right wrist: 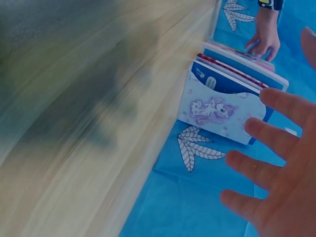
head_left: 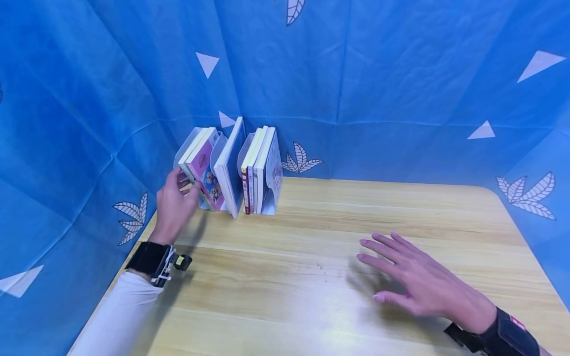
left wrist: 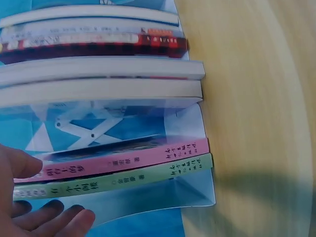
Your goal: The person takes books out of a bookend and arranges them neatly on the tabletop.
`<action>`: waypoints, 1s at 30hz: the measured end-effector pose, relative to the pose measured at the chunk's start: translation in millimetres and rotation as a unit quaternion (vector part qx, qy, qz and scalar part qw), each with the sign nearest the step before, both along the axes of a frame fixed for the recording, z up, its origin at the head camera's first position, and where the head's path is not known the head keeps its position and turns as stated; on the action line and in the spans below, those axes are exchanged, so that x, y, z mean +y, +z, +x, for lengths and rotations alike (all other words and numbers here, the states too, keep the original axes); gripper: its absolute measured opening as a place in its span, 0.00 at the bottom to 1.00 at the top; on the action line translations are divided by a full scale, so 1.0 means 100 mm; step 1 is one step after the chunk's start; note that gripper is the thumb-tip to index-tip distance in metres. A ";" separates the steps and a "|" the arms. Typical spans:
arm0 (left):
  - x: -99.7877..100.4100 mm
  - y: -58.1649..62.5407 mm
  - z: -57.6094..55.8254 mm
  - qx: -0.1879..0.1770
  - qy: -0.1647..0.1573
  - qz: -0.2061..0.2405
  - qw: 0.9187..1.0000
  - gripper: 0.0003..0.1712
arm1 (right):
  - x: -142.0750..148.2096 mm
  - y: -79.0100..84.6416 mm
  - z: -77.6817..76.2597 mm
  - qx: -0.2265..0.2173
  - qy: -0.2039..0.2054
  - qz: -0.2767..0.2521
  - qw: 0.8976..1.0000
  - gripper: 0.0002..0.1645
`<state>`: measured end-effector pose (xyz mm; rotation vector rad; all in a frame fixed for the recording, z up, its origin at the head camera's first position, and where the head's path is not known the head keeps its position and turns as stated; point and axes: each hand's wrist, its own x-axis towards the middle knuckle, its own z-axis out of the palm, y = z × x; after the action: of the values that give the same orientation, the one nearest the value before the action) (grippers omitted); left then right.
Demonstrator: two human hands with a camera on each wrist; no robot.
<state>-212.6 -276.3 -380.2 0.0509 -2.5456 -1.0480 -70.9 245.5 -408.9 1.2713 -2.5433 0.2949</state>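
My left hand [head_left: 177,202] is at the spines of two thin books at the left end of the row. Its thumb lies against the pink book [left wrist: 123,160], and its fingers curl by the green book [left wrist: 123,177], so the pair sits between them. Both books stand leaning in a pale bookend compartment [left wrist: 192,195]. To their right a white-edged book [head_left: 227,173] sticks out taller, tilted. Over the table's right half, my right hand [head_left: 420,282] hovers with fingers spread, holding nothing.
Farther right in the row stand a dark red-spined book [head_left: 245,190] and several pale ones. A bookend panel with a cartoon pony [right wrist: 212,109] closes that end. Blue patterned cloth [head_left: 378,89] hangs behind and beside the wooden table [head_left: 289,277].
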 end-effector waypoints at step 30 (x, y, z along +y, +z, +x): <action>-0.07 -0.26 -0.27 0.009 0.030 0.003 0.999 0.22 | -0.09 0.01 -0.07 -0.031 -0.001 -0.006 1.000 0.47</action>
<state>-239.2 -283.4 -406.1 0.1182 -2.5081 -1.0287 -77.5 236.9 -407.6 1.2747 -2.5900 0.3533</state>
